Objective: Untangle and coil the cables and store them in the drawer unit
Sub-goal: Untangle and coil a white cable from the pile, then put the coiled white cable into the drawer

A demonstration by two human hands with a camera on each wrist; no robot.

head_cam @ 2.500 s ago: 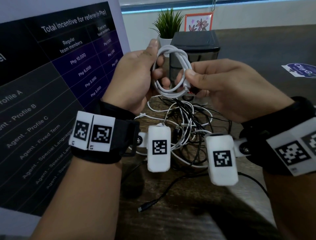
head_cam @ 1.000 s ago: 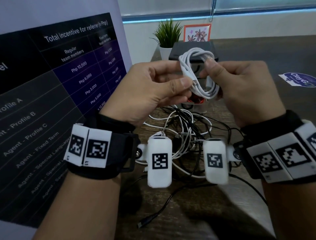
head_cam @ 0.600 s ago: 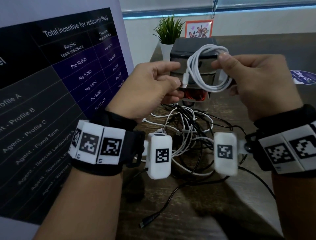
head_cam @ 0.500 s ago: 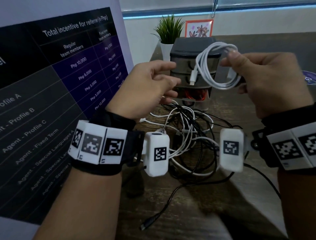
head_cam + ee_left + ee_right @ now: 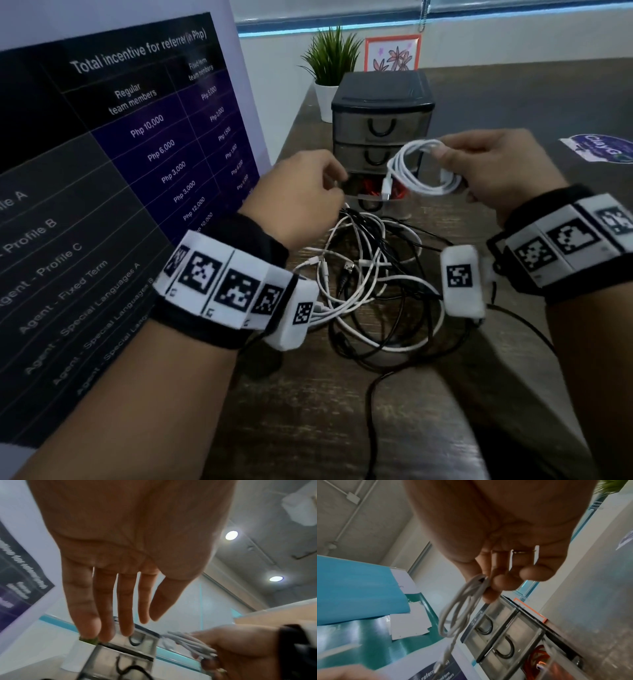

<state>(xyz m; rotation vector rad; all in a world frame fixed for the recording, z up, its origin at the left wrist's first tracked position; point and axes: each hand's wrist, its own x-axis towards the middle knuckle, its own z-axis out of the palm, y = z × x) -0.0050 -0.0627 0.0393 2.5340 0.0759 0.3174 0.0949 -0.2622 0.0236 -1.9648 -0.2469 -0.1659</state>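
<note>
- The right hand [image 5: 493,171] is raised in front of the drawer unit [image 5: 382,113], thumb and curled fingers pinching a coiled white cable [image 5: 416,171]; one plug end dangles from the coil over the bottom drawer [image 5: 376,198].
- The left hand [image 5: 301,195] reaches toward the left front of the bottom drawer. The left wrist view shows its fingers [image 5: 102,601] straight and slightly spread, holding nothing; whether they touch the drawer cannot be told.
- The drawer unit is dark-topped with three translucent drawers. The upper two are closed; the bottom one is pulled out and holds something orange-red [image 5: 537,655].
- A tangle of white and black cables [image 5: 373,281] lies on the wooden surface [image 5: 308,428] just before the unit, between the wrists.
- Only the right wrist view shows a ring [image 5: 523,551] on the right hand; only the head view shows the potted plant [image 5: 330,68] and the incentive poster [image 5: 113,164].
</note>
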